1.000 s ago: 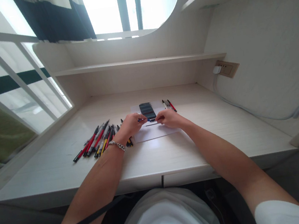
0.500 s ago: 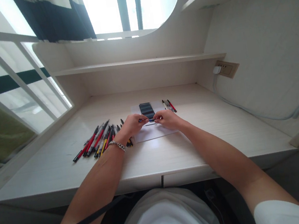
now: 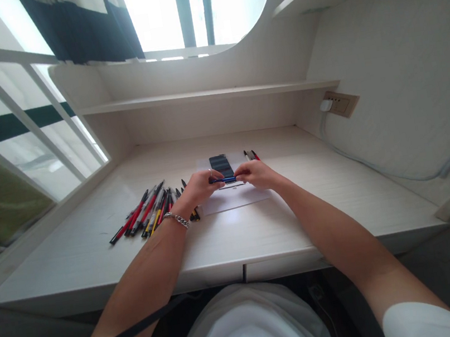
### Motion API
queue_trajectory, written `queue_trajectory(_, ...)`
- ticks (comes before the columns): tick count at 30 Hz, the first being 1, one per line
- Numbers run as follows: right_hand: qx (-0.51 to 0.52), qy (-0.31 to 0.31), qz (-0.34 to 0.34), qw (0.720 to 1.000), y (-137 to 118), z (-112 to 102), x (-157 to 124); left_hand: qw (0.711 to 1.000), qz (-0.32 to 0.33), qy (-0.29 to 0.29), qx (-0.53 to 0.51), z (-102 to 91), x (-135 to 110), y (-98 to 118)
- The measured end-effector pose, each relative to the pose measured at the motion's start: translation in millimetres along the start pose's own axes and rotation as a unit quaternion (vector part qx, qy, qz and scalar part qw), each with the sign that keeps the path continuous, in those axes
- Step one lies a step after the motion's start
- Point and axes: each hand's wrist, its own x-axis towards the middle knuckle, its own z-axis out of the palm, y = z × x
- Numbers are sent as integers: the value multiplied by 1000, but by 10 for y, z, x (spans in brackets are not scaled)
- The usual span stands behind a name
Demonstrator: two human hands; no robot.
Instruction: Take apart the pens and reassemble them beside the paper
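A blue pen [image 3: 229, 179] lies level between my two hands above a white sheet of paper [image 3: 234, 201]. My left hand [image 3: 204, 185] is closed around its left end, a ring on one finger. At the pen's right end, my right hand [image 3: 257, 175] is closed in a pinch. Just behind the pen, a dark phone [image 3: 220, 164] rests on the paper. A thin dark piece, too small to name, lies on the paper in front of the pen.
Left of my hands is a pile of red, black, grey and yellow pens [image 3: 149, 211]. Several more pens [image 3: 251, 155] lie behind my right hand. A white shelf [image 3: 205, 95] runs along the back; a cable [image 3: 359, 159] hangs from the wall socket [image 3: 342, 103] at right.
My right hand has moved slightly to the right, away from the left hand. More of the blue pen shows between them. The left hand stays about where it was.
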Motion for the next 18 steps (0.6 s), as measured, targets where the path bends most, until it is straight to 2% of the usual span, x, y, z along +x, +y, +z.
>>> queue_trajectory(6, -93, -58, 10, 994, -24, -102, -41, 998, 35, -49, 30, 55, 11, -20)
queue_trajectory(11, -162, -99, 18, 982, 47, -91, -25, 995, 22, -94, 41, 130, 11, -24)
queue_trajectory(18, -198, -111, 33, 973, 46, -99, -26, 992, 22, -105, 63, 128, 6, 10)
